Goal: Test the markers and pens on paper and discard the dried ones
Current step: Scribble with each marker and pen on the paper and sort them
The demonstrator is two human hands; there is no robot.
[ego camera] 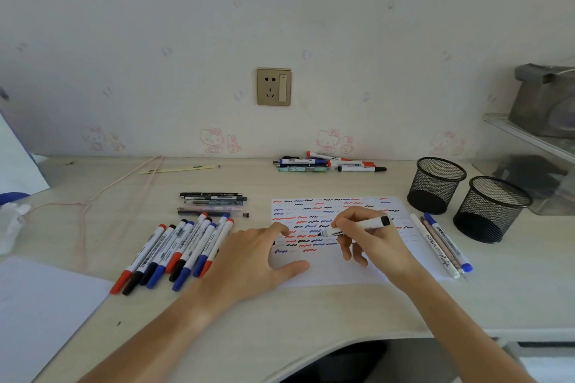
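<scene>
My right hand [370, 236] grips a white marker with a black end [361, 225], its tip down on the white paper [329, 270] among rows of red, blue and black squiggles. My left hand [258, 258] lies at the paper's left edge, index finger and thumb spread on the sheet, with something small and dark just showing beside the hand. Several capped red, blue and black markers [177, 252] lie fanned out to its left. Several thin pens [213, 204] are stacked above them.
Another pile of markers and pens [326, 162] sits by the wall. A few pens [441, 246] lie right of the paper, next to two black mesh cups [435, 185] [491, 210]. A white sheet [40, 305] covers the near left corner. A cord [93, 199] trails across the desk.
</scene>
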